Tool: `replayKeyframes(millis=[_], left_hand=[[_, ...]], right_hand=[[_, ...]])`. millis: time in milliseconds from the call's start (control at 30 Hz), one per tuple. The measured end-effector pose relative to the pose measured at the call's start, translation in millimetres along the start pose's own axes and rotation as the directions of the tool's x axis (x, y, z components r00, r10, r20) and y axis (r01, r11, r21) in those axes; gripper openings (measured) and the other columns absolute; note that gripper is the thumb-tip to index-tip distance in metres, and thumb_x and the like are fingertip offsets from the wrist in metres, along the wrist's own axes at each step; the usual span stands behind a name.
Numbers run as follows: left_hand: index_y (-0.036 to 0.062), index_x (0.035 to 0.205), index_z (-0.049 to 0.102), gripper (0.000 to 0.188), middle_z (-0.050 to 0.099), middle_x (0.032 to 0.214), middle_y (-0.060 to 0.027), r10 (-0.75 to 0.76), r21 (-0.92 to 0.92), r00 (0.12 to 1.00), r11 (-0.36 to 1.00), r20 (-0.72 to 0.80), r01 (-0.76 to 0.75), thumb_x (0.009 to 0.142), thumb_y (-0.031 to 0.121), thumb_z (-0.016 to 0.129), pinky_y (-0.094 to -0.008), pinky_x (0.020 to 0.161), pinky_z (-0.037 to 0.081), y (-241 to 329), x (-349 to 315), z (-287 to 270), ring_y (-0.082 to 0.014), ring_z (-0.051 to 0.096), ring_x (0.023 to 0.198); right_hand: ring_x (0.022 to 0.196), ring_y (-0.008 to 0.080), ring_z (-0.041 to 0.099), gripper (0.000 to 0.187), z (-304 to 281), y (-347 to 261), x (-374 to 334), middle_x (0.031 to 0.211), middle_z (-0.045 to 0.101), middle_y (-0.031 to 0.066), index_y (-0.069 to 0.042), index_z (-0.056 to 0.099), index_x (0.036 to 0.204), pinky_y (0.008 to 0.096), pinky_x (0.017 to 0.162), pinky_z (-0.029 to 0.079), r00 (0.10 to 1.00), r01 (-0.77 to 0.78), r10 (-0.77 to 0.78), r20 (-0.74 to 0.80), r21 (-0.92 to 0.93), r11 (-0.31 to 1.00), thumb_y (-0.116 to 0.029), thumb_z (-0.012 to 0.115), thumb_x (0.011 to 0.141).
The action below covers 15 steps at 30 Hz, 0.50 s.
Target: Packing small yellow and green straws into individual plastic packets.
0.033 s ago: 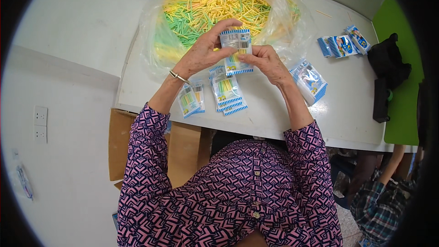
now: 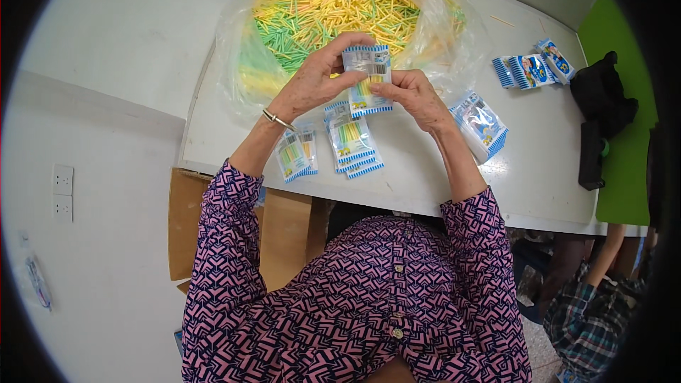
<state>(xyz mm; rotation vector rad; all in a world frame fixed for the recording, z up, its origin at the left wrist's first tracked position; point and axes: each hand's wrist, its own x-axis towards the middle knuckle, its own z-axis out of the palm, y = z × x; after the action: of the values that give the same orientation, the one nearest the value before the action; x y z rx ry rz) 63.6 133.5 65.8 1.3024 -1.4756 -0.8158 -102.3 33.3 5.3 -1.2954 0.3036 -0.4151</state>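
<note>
Both hands hold one small clear packet with blue striped ends, and thin yellow and green sticks show inside it. My left hand grips its left side and upper part, the thumb lying across the front. My right hand pinches its right edge between thumb and fingers. Just below, a stack of filled packets lies on the table, partly under the held one. Left of that stack, beside my left forearm, are more filled packets. A pile of flat packets lies beside my right wrist.
A large clear plastic bag of loose yellow, green and orange sticks stands open behind my hands. More blue packets and a black object lie right, near a green panel. A cardboard box sits below the table edge.
The held packet has shifted down very slightly, with my left fingers moving along with it. Everything else looks the same.
</note>
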Motion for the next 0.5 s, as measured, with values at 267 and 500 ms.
replayKeyframes(millis=[267, 500], left_hand=[[0.0049, 0.126, 0.046, 0.043, 0.055, 0.115, -0.0029, -0.083, -0.060, 0.994, 0.994, 0.076, 0.088, 0.085, -0.004, 0.057, -0.0254, 0.089, 0.046, -3.2, -3.3, -2.3, -0.0117, 0.055, 0.105], [0.0064, 0.124, 0.042, 0.043, 0.054, 0.113, -0.0026, -0.146, -0.077, 0.985, 0.985, 0.095, 0.154, 0.085, -0.002, 0.058, -0.0222, 0.084, 0.045, -0.7, -14.0, -3.4, -0.0094, 0.055, 0.101]], right_hand=[[0.076, 0.0035, 0.054, 0.024, 0.0, 2.6, -1.7, 0.083, 0.065, -0.0012, 0.000, 0.068, 0.096, 0.0210, 0.068, 0.043, 1.000, -0.016, 0.016, 0.003, -0.103, 0.995, -0.022, 0.066, 0.086], [0.078, 0.0075, 0.056, 0.031, 0.3, -8.2, -25.0, 0.087, 0.066, 0.0022, 0.004, 0.064, 0.100, 0.0237, 0.074, 0.045, 1.000, 0.008, -0.003, 0.028, -0.194, 0.981, -0.021, 0.068, 0.083]])
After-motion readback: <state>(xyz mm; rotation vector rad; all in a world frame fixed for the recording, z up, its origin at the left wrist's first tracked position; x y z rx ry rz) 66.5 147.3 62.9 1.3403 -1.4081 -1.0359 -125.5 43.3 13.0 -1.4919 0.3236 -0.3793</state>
